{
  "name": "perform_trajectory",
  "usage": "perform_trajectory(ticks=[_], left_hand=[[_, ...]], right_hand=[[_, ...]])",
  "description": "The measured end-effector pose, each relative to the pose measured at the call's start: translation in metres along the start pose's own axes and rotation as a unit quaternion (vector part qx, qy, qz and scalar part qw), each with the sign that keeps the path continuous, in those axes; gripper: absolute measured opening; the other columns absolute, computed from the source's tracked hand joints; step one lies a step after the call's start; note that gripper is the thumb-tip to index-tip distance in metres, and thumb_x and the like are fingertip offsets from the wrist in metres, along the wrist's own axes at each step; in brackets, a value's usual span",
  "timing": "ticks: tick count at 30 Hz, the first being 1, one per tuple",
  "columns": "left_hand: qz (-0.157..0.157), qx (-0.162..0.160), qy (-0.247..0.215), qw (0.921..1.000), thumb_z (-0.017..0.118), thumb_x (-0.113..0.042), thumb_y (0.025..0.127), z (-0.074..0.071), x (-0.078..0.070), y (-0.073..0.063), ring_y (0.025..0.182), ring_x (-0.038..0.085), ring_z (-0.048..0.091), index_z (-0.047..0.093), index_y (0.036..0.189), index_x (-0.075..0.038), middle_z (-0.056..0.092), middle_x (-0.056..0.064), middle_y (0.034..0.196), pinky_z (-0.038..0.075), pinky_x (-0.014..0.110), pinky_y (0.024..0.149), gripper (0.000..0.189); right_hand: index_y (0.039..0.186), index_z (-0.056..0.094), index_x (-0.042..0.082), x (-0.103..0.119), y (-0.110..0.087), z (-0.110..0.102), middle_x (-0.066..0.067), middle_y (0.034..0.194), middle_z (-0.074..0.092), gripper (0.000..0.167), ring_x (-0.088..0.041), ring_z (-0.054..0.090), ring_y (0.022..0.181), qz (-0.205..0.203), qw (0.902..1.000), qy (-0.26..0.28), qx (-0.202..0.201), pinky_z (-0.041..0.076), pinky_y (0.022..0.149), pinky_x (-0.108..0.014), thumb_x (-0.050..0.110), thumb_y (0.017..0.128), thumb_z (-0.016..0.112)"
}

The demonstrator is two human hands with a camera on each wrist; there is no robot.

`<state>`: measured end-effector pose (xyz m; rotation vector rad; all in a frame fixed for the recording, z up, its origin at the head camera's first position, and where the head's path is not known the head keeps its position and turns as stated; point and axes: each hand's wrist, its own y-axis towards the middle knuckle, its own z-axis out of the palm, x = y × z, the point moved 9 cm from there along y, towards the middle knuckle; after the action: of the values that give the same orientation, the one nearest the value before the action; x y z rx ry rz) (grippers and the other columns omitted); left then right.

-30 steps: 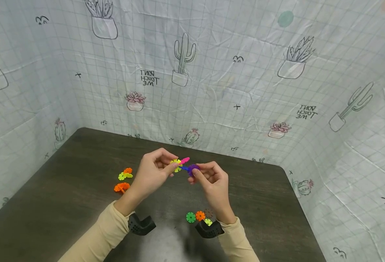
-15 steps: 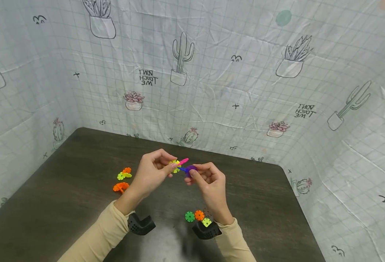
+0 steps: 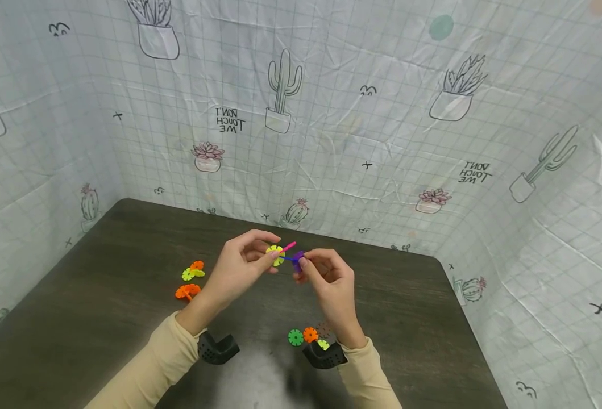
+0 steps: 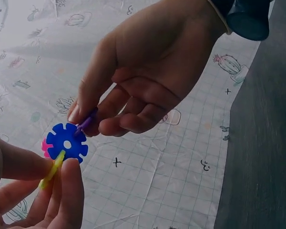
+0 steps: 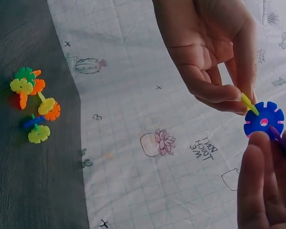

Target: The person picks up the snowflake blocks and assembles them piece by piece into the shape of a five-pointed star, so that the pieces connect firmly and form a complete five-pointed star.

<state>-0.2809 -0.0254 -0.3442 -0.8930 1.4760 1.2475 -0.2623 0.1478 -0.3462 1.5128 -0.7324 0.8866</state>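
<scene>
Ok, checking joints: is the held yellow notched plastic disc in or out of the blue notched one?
In: both wrist views show the yellow disc crossing into the blue disc.

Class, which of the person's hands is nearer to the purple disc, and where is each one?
The right hand is nearer: it pinches the purple disc itself. The left hand is farther off, across the blue disc, pinching a yellow disc.

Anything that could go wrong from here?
The left hand pinches the yellow disc, the right hand the purple disc, both in midair; a slip could drop them.
Twisting might pop the blue disc between them loose.
The black right-wrist mount overlaps another yellow piece in the head view; lowering that arm might knock it.
</scene>
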Motion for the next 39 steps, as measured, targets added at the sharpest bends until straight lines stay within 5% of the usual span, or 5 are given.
perform_trajectory(ticks=[9,14,23,29,39], left_hand=[[0.012,0.012,0.02,0.9996,0.064,-0.016,0.101,-0.005,-0.006,0.0,0.081,0.019,0.072,0.068,0.121,-0.003,0.07,0.017,0.109,0.063,0.033,0.077,0.024],[0.037,0.049,0.025,0.9978,0.068,-0.011,0.098,-0.004,-0.012,-0.005,0.085,0.019,0.071,0.067,0.125,-0.004,0.071,0.017,0.107,0.062,0.03,0.079,0.029],[0.103,-0.004,0.187,0.9769,0.079,-0.021,0.09,-0.017,-0.01,-0.011,0.077,0.02,0.052,0.071,0.114,-0.016,0.053,0.006,0.091,0.052,0.027,0.068,0.025],[0.09,0.007,0.14,0.9859,0.071,-0.013,0.095,-0.018,0.005,-0.016,0.097,0.021,0.062,0.063,0.121,-0.009,0.059,0.008,0.112,0.059,0.029,0.082,0.028],[0.067,-0.013,0.067,0.9954,0.073,-0.004,0.092,-0.024,0.011,-0.015,0.098,0.025,0.069,0.049,0.126,-0.003,0.063,0.017,0.111,0.06,0.029,0.087,0.042]], right_hand=[[0.125,0.06,-0.005,0.004,0.0,0.004,-0.001,0.106,0.07,0.026,-0.015,0.073,0.082,0.003,0.9987,-0.025,0.043,0.06,0.064,-0.032,0.004,0.1,0.061],[0.121,0.064,-0.003,0.009,0.004,0.006,-0.003,0.1,0.075,0.022,-0.014,0.074,0.076,-0.026,0.9974,-0.057,0.036,0.059,0.058,-0.032,0.003,0.1,0.061],[0.108,0.071,-0.002,0.005,0.001,0.016,-0.021,0.084,0.071,0.014,-0.009,0.07,0.065,-0.016,0.9959,-0.089,-0.002,0.059,0.054,-0.031,0.005,0.1,0.062],[0.109,0.075,0.003,-0.005,-0.001,0.02,-0.014,0.092,0.069,0.016,-0.012,0.067,0.072,0.023,0.9938,-0.104,-0.031,0.057,0.058,-0.024,0.01,0.097,0.069],[0.104,0.07,0.001,-0.006,-0.001,0.035,-0.018,0.091,0.074,0.01,-0.017,0.074,0.075,-0.024,0.9935,-0.097,-0.055,0.061,0.064,-0.028,0.005,0.095,0.07]])
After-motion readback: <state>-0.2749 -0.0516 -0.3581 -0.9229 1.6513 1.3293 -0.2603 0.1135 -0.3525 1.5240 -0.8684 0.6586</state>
